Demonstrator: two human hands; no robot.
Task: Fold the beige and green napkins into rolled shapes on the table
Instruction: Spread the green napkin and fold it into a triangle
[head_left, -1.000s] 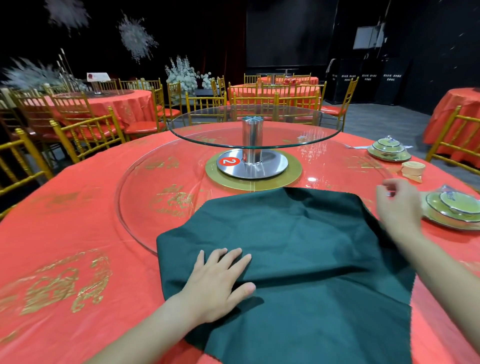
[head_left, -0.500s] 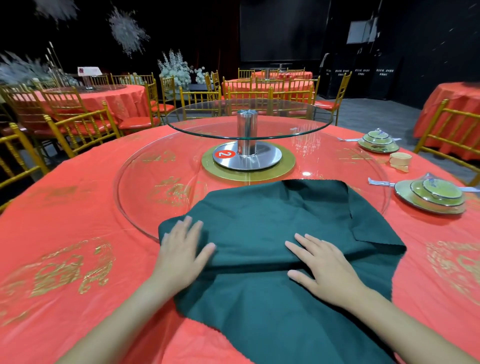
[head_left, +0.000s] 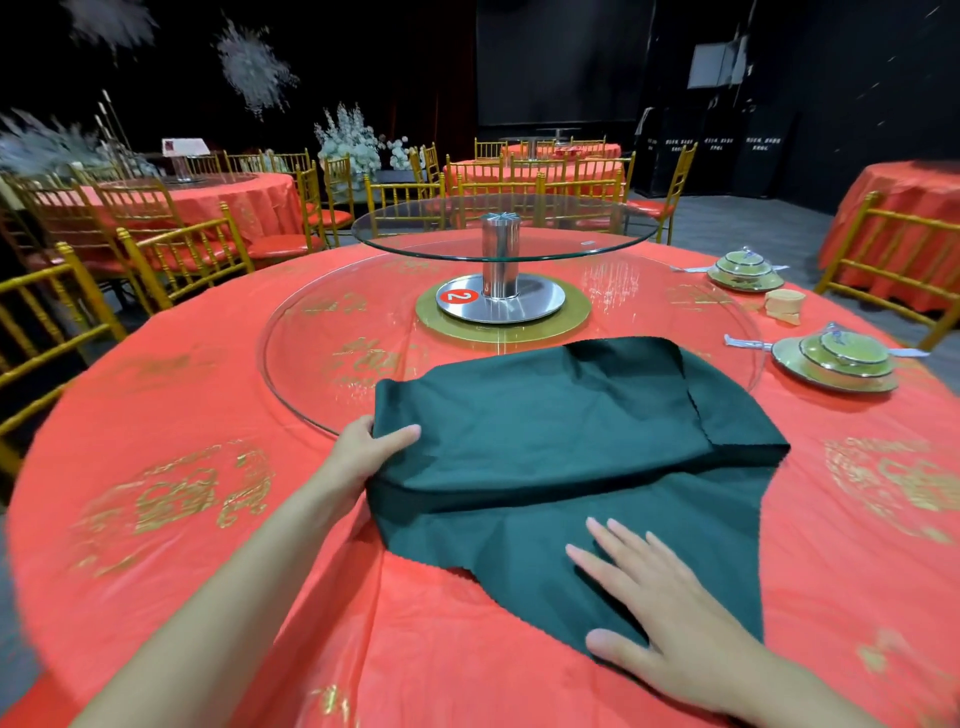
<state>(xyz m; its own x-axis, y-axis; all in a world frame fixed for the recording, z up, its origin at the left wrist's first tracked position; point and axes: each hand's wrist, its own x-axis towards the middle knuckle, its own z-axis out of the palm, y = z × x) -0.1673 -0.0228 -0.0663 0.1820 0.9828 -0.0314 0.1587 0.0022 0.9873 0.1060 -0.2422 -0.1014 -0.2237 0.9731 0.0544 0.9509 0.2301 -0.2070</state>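
Your left hand (head_left: 371, 453) pinches the left edge of the one green napkin (head_left: 545, 441), thumb on top and fingers tucked beneath. This dark, matte woven cloth with zigzag-cut edges lies partly folded on the red, gold-printed tablecloth (head_left: 208, 519). Its far part overlaps the lower glass disc (head_left: 322, 358), one of two round discs. At the centre, one round red sticker (head_left: 456, 296) on the steel base reads "2". Your right hand (head_left: 667, 613) lies flat with fingers spread, pressing the napkin's near corner. Farther right, one beige napkin (head_left: 784, 305), rolled into a short cylinder, sits between two stacked green lidded dish sets: the far dish set (head_left: 745, 267) and the near dish set (head_left: 836, 358).
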